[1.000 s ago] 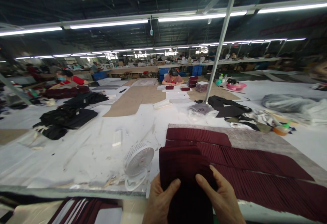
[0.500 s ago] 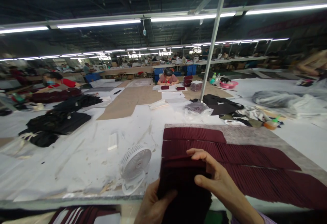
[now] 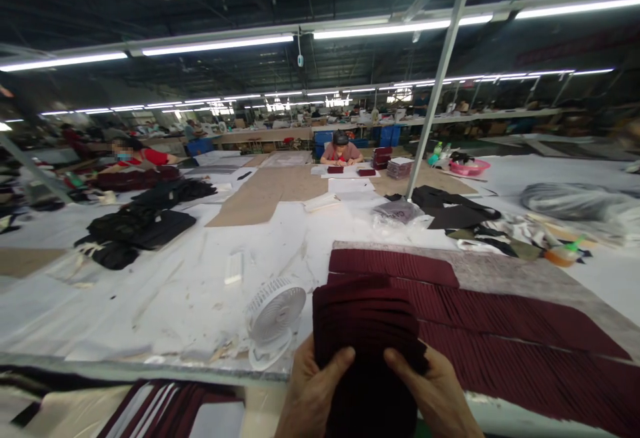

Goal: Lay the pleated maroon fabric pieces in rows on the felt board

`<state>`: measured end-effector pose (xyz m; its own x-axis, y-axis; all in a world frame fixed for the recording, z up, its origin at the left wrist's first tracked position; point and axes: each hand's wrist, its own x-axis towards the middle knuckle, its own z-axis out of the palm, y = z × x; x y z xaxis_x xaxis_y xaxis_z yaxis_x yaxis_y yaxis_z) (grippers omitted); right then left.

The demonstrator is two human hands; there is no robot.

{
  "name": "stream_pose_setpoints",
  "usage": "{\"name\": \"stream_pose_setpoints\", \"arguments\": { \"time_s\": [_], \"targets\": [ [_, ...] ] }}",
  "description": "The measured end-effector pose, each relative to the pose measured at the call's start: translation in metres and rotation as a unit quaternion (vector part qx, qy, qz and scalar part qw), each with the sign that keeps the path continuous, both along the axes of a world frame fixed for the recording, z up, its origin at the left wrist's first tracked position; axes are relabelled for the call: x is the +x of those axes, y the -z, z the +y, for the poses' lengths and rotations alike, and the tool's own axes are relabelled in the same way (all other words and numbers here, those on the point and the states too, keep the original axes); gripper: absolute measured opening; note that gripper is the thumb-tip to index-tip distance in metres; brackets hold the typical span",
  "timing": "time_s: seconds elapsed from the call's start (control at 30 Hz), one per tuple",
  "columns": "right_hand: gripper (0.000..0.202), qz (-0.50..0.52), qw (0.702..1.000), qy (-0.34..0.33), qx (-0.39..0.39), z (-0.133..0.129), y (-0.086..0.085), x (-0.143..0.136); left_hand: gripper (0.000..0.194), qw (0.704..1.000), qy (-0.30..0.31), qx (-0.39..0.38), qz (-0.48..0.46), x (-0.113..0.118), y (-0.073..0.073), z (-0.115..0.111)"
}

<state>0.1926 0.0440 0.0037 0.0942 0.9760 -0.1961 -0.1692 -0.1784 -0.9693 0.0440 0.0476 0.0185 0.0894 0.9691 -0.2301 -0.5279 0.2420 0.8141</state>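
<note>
A thick stack of dark maroon fabric pieces is held up in front of me, its upper edges fanned a little. My left hand grips the stack's left side, thumb lying over the near face. On the opposite side my right hand grips it the same way. The fingers behind the stack are hidden. Beyond and to the right, overlapping rows of maroon fabric pieces lie on a grey mottled sheet on the table.
A white fan stands left of the stack near the table edge. A metal pole rises from the table. Dark garments lie at left, a plastic-wrapped bundle farther back. Co-workers sit across the table.
My right hand, lifted with fingers apart beside the stack before, now grips its right side. The stack's top now fans out toward the camera. The view has shifted slightly left.
</note>
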Motion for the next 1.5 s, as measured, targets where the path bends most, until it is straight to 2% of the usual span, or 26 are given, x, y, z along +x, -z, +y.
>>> {"name": "stream_pose_setpoints", "arguments": {
  "time_s": [0.07,0.17,0.23,0.33,0.5,0.77,1.07,1.13,1.2,1.27,1.33,1.43,1.5],
  "targets": [
    [0.036,-0.005,1.0,0.009,-0.002,0.001,0.0,0.0,0.057,1.0,0.004,0.026,-0.005,-0.001,-0.002,0.002],
    [0.035,-0.019,1.0,0.0,0.004,0.003,0.003,0.004,0.049,0.996,-0.026,0.073,-0.036,-0.007,-0.005,0.007],
    [0.033,-0.035,0.999,-0.027,0.026,0.004,0.004,0.008,0.043,0.994,-0.033,0.07,-0.078,-0.012,-0.011,0.011],
    [0.026,-0.059,0.993,-0.076,0.075,0.005,0.005,0.012,0.045,0.991,0.008,0.035,-0.127,-0.018,-0.021,0.017],
    [0.024,-0.081,0.992,-0.058,0.076,0.0,0.003,0.013,0.035,0.996,0.02,0.042,-0.07,-0.022,-0.033,0.02],
    [0.031,-0.106,0.981,-0.119,0.112,0.002,0.005,0.021,0.036,0.998,0.001,0.014,-0.069,-0.019,-0.032,0.02],
    [0.021,-0.097,0.985,-0.113,0.09,0.002,0.006,0.019,0.036,0.996,-0.027,0.007,-0.079,-0.017,-0.034,0.018],
    [0.023,-0.093,0.985,-0.119,0.077,0.002,0.005,0.02,0.038,0.996,-0.027,0.012,-0.082,-0.018,-0.032,0.018],
    [0.025,-0.076,0.988,-0.12,0.064,0.002,0.003,0.02,0.043,0.994,0.001,0.015,-0.104,-0.021,-0.027,0.017],
    [0.028,-0.057,0.991,-0.111,0.055,0.001,0.001,0.021,0.049,0.99,0.046,0.026,-0.132,-0.022,-0.018,0.015],
    [0.029,-0.038,0.993,-0.097,0.05,0.001,-0.002,0.021,0.052,0.987,0.066,0.058,-0.132,-0.021,-0.007,0.01],
    [0.027,0.002,0.995,-0.089,0.039,0.002,-0.003,0.02,0.067,0.993,0.045,0.071,-0.078,-0.012,0.009,-0.001],
    [0.026,0.036,0.995,-0.094,0.027,0.001,0.001,0.019,0.073,0.999,0.025,0.021,-0.035,-0.004,0.018,-0.01]
  ]
}}
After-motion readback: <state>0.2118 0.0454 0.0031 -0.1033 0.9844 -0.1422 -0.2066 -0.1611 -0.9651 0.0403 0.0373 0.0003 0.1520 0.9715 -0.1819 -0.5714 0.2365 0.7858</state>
